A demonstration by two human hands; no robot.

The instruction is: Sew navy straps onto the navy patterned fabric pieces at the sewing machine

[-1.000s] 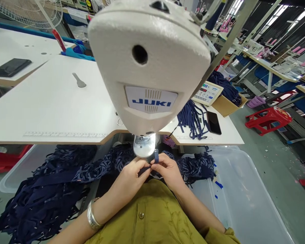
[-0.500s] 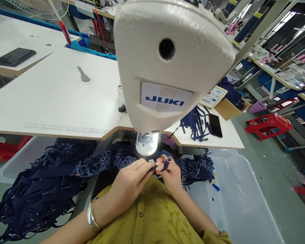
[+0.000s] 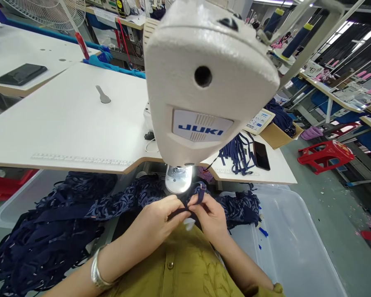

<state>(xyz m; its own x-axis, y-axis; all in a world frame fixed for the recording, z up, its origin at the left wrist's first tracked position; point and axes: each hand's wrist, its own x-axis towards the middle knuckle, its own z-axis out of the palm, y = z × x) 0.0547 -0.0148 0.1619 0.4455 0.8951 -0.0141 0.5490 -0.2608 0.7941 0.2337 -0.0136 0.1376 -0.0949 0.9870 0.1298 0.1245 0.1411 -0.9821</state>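
Note:
Both hands meet just in front of the sewing machine [image 3: 204, 95], below its lit metal plate [image 3: 178, 180]. My left hand [image 3: 160, 218] pinches a dark navy strap between thumb and finger. Close beside it, my right hand [image 3: 210, 214] pinches the navy strap [image 3: 200, 195], whose upper end with a small slider stands up over the fingers. A small whitish tag-like piece [image 3: 189, 224] hangs beneath the fingertips. Patterned navy fabric [image 3: 148, 187] runs behind the hands and spreads out to both sides.
A large navy garment pile [image 3: 46, 231] hangs at the left over a clear plastic bin; another clear bin [image 3: 292, 235] stands at the right. On the white table [image 3: 64, 123] lie cut navy straps [image 3: 237, 152] and a phone [image 3: 261, 156]. A red stool [image 3: 326, 156] stands farther right.
Both hands have come slightly lower and toward the body, and my left thumb is now extended along the strap. The whitish piece shows below the fingers instead of above them.

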